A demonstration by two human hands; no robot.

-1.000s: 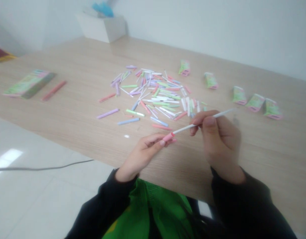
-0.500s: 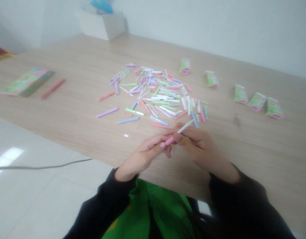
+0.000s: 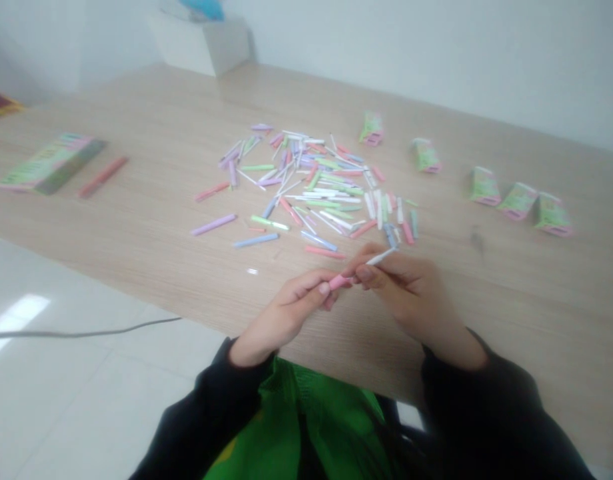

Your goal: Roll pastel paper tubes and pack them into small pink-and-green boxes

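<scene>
Over the wooden table (image 3: 136,133), the left hand (image 3: 286,317) pinches a pink tube (image 3: 339,282), the right hand (image 3: 406,293) a white rod (image 3: 379,257).

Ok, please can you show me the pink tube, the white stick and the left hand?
Pink tube (image 3: 340,282): head view, on its middle.
White stick (image 3: 381,256): head view, on its visible end part.
Left hand (image 3: 284,315): head view, on the back of the hand.
</scene>
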